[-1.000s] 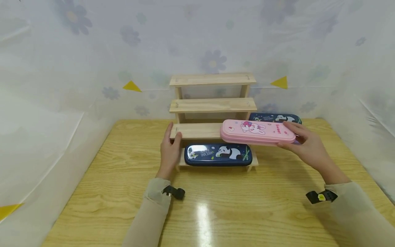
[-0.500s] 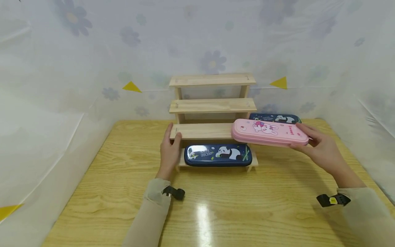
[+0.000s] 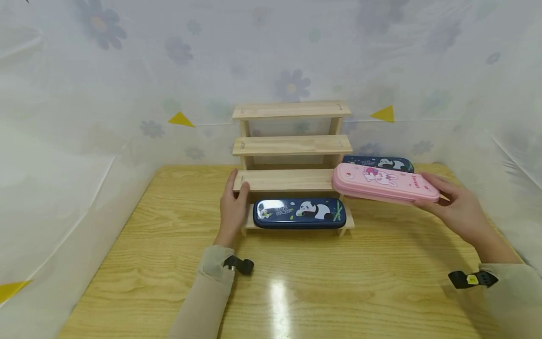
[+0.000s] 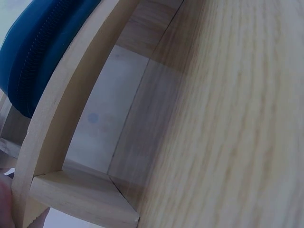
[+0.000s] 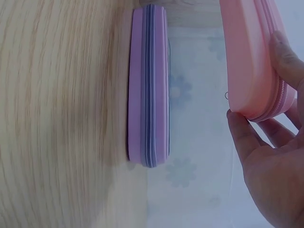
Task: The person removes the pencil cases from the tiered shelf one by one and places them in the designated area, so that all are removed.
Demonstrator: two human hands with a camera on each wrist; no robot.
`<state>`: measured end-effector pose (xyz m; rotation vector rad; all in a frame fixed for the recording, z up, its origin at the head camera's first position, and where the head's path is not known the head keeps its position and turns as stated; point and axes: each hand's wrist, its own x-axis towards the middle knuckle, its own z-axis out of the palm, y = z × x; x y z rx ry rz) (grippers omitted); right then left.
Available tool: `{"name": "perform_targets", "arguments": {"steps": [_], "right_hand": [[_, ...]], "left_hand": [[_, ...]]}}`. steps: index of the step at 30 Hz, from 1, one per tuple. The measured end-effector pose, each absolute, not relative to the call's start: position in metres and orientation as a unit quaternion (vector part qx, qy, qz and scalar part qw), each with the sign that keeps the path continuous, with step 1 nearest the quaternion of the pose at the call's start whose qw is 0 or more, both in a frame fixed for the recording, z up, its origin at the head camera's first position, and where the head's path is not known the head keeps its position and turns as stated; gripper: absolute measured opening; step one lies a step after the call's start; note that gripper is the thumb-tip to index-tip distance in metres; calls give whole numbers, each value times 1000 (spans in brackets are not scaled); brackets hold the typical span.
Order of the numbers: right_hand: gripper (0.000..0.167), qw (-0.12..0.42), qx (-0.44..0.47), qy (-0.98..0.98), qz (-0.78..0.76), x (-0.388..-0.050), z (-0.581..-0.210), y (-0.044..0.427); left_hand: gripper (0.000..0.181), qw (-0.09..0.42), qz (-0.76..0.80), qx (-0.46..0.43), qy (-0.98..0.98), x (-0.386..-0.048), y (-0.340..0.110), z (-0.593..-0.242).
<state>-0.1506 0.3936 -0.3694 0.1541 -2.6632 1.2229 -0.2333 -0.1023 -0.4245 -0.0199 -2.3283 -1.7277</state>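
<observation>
In the head view a four-tier wooden stand [image 3: 283,180] is gripped at its left end by my left hand [image 3: 231,209]; only part of that hand shows at the left wrist view's lower left corner. A dark blue panda case [image 3: 299,213] lies on the lowest tier. My right hand [image 3: 459,212] holds a pink rabbit case [image 3: 387,183] by its right end, thumb and fingers on opposite sides. The pink case's left end overlaps the stand's right side; whether they touch, I cannot tell. Its grip also shows in the right wrist view on the pink case [image 5: 254,61].
Behind the pink case, right of the stand, lies another dark blue panda case [image 3: 391,163]. A purple zipped case [image 5: 148,85] rests on the wooden table in the right wrist view. White floral sheeting [image 3: 292,47] surrounds the table [image 3: 169,282] at the back and sides.
My right hand has moved to the right with the pink case, uncovering more of the stand's second-lowest tier. The left hand and the stand have stayed put.
</observation>
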Motion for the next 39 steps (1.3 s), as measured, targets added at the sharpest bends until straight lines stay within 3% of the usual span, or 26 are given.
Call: {"name": "perform_targets", "arguments": {"steps": [26, 39], "right_hand": [[71, 115, -1, -917, 382, -134, -382, 435], [75, 67, -24, -931, 358, -140, -396, 441]], "left_hand": [[58, 119, -593, -7, -796, -235, -103, -427], [58, 118, -597, -9, -793, -235, -103, -427]]}}
